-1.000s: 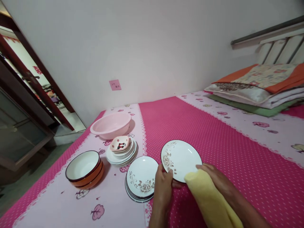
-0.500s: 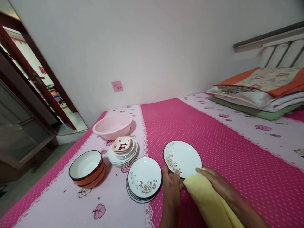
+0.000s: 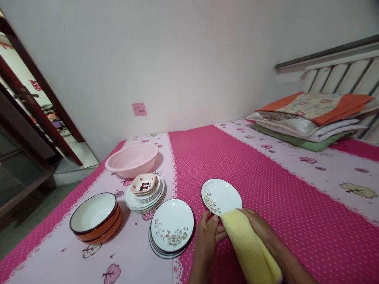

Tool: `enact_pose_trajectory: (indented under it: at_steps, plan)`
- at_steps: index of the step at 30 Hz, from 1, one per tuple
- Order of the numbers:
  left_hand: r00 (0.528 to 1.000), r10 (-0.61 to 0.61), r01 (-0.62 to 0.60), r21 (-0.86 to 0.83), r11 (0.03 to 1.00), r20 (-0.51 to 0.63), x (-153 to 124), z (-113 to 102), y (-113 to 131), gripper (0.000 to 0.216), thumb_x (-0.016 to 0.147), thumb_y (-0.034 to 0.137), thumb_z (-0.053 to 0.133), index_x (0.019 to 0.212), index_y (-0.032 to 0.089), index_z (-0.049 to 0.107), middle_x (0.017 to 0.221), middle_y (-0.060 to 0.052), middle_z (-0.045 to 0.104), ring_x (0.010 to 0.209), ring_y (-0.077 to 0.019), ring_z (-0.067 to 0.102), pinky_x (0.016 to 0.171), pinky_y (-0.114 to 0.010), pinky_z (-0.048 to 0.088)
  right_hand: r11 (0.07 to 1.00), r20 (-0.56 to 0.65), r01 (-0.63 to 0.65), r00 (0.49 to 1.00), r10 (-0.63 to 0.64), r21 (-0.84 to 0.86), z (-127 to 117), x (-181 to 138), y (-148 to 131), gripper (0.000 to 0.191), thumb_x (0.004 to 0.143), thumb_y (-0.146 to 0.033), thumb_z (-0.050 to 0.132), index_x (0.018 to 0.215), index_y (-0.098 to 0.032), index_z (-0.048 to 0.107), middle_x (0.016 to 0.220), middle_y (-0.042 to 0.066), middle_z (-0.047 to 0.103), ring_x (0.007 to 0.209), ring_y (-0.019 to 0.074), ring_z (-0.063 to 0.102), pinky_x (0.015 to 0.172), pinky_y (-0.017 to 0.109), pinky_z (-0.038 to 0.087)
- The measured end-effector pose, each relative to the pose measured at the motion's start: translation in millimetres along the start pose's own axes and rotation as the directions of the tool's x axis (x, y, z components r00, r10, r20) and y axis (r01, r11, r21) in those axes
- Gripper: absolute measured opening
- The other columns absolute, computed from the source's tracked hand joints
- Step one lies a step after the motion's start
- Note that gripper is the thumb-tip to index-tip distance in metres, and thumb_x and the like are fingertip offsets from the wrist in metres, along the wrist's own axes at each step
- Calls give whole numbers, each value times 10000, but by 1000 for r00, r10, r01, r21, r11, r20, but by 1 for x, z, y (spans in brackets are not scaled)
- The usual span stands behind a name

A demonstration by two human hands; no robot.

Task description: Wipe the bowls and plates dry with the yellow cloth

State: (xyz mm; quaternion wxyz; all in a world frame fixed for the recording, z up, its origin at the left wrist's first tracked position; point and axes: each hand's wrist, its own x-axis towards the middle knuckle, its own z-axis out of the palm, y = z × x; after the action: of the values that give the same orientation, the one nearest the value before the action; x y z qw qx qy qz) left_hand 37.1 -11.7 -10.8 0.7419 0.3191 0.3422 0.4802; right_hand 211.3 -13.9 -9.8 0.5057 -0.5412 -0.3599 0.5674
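We see the left hand (image 3: 205, 236) pinching the near rim of a flowered plate (image 3: 223, 195), thumb at the edge and fingers beneath. The right hand (image 3: 260, 225) grips a folded yellow cloth (image 3: 248, 244) against the rim's near right; the cloth hides how its fingertips meet the china. The plate sits just in front of both hands, over the bed (image 3: 201, 154); whether its far side touches the cover, we cannot tell. With both holds at the near edge, we judge that the far side could dip, and a hard push through the cloth could twist the rim loose. The stack of matching plates (image 3: 173, 223) is just left of the left hand, so a sideways slip might chip a rim. Farther left, the orange bowls (image 3: 94, 215) stand on soft bedding and could tip if the bed is jolted.
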Motion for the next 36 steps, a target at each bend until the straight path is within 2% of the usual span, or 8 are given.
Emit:
enact_pose_trajectory:
  at_steps: [3,6,16,22,25,30,33,36]
  plan:
    - [996,-62,64,34,997,-58,1,-3,2,1075,550,697,893,1336,106,459,1128,-206,748,829,-260,757,792,-366,558,1000,-48,-15,999,14,-13,-2,8,3,342,705,-493,709,808,-167,721,634,37,697,537,183,563,511,291,407]
    - [991,-92,99,67,993,-95,1,-6,2,1167,507,743,881,1375,105,432,1207,-236,724,859,-256,748,800,-362,543,999,-98,-25,995,23,-22,-4,20,0,283,694,-463,699,743,-184,681,589,23,656,492,163,516,485,288,391]
    - [995,-77,87,211,974,-56,5,-14,-4,911,598,798,792,1163,107,608,1083,-204,753,834,-248,734,773,-356,510,993,-312,-94,948,67,-74,-25,58,-3,266,745,-460,639,655,-211,613,506,-1,575,434,150,486,443,289,344]
    - [994,-95,103,227,969,-48,3,-9,0,924,524,822,814,1087,112,632,1045,-190,757,810,-240,723,764,-350,507,988,-281,-122,955,90,-99,-28,61,5,313,816,-479,629,680,-197,647,506,-3,590,432,150,505,456,290,359]
    - [996,-73,83,223,971,-53,4,-10,-3,867,566,809,804,1066,119,640,1030,-178,762,804,-235,725,756,-343,505,976,-244,-178,959,144,-123,-25,65,4,333,850,-467,666,674,-184,664,513,9,619,446,165,559,467,295,386]
    - [996,-58,70,224,972,-63,5,-11,-5,794,609,787,797,1043,138,653,997,-149,778,789,-223,719,750,-342,503,969,-270,-203,950,160,-141,-21,69,3,342,986,-462,629,825,-162,660,646,-52,634,518,104,576,548,251,488]
    - [995,-76,87,217,972,-58,3,-11,-3,775,582,777,817,1015,155,657,973,-134,786,785,-231,723,749,-346,499,974,-336,-189,932,136,-128,-22,69,2,341,1000,-468,622,885,-151,673,747,-32,667,593,110,615,586,258,524]
    - [997,-62,69,216,974,-39,2,-10,-3,663,668,731,793,995,171,659,984,-131,793,805,-239,732,763,-352,494,980,-392,-167,913,114,-106,-22,68,3,308,1000,-450,627,940,-153,686,821,-9,692,650,123,641,613,264,542]
